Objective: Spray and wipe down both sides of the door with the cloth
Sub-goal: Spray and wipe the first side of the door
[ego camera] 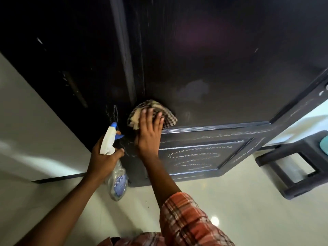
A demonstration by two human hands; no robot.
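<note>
A dark door (221, 68) fills the upper view, with a recessed lower panel (204, 155) streaked with pale marks. My right hand (150, 132) presses a brown-and-cream checked cloth (154, 110) flat against the door just above that panel, fingers straight. My left hand (104, 157) grips a clear spray bottle (117, 180) by its neck; the white head with a blue nozzle (111, 137) points up toward the door's edge. A damp smear (193, 89) shows on the door to the upper right of the cloth.
The door's edge and frame (127, 59) stand left of the cloth. A dark plastic stool (301, 164) sits on the glossy pale floor (239, 201) at the right, close to the door's far end. A white wall (26, 112) lies to the left.
</note>
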